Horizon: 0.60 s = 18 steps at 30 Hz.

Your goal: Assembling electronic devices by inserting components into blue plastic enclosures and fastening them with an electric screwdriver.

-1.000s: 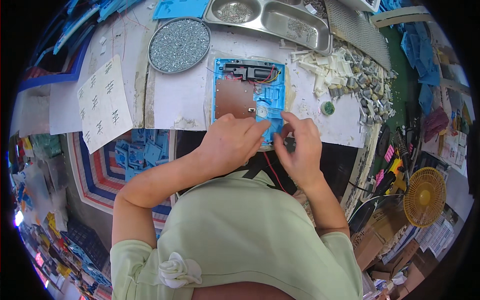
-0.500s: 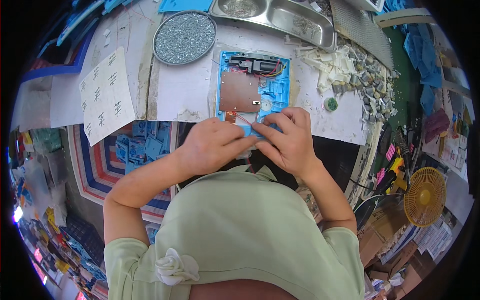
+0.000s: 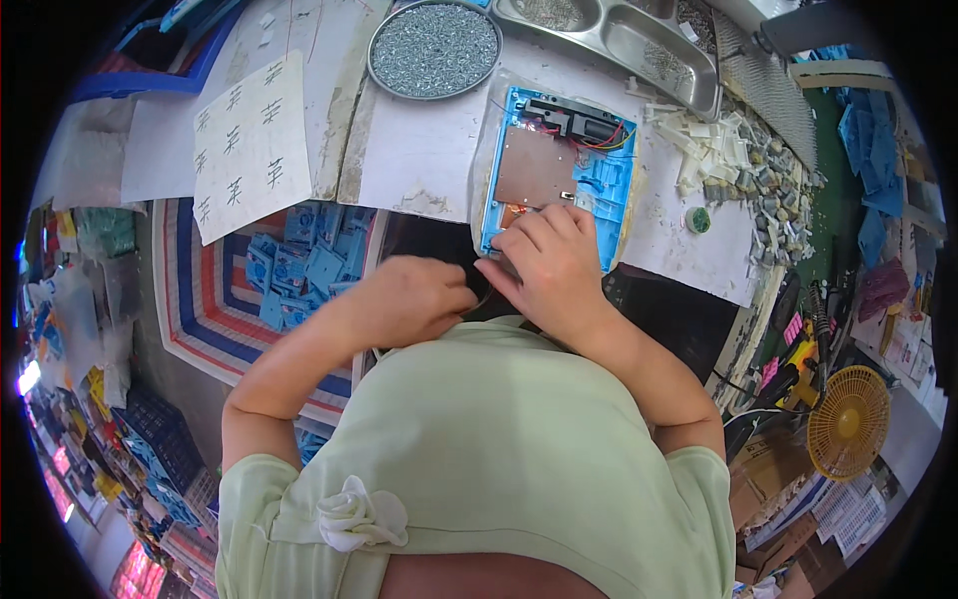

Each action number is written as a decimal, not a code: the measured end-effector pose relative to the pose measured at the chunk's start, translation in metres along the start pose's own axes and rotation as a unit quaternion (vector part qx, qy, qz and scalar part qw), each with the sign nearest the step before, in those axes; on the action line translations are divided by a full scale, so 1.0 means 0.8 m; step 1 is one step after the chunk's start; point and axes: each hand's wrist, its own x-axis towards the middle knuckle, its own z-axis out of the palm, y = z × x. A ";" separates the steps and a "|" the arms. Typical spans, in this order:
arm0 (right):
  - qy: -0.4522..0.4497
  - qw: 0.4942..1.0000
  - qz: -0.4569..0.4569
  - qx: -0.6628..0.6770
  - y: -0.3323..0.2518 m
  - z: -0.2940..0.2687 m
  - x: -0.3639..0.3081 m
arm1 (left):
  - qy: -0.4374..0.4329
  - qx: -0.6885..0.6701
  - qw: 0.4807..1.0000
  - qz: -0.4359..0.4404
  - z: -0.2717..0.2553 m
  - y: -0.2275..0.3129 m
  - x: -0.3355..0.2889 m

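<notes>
An open blue plastic housing (image 3: 614, 215) lies on a clear plastic sheet at the table's front edge. Inside it sit a brown circuit board (image 3: 534, 168), a black motor-like part (image 3: 579, 122) and thin red and yellow wires. My right hand (image 3: 554, 260) is closed at the housing's near edge, its fingers bent over the rim and hiding that corner. Left of it and nearer my body, my left hand (image 3: 414, 302) hangs apart from the housing, fingers curled in. What those fingers hold, if anything, is hidden.
A round tray of small metal screws (image 3: 434, 48) and a steel compartment tray (image 3: 659, 60) stand at the back. White plastic pieces (image 3: 714, 150) and grey parts (image 3: 783, 210) are heaped right. A striped bag (image 3: 205, 299) holding blue pieces stands left; a paper sheet (image 3: 254, 140) lies above it.
My left hand has left the housing and drawn back toward my body. My right hand stays at the housing's near edge. The view has shifted, so the table appears further right and higher.
</notes>
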 end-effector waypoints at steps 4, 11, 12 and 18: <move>0.015 1.000 0.003 0.025 0.002 0.001 -0.002 | 0.044 -0.168 0.974 -0.147 -0.036 0.003 0.014; 0.048 0.995 -0.006 0.086 0.010 0.002 -0.006 | 0.075 -0.136 0.959 -0.238 0.034 0.006 0.010; 0.049 0.995 -0.006 0.085 0.010 0.003 -0.005 | 0.080 -0.149 0.956 -0.240 0.044 0.006 0.010; 0.026 0.999 -0.008 0.018 0.004 0.004 -0.005 | 0.104 -0.006 0.985 -0.138 0.081 0.003 0.003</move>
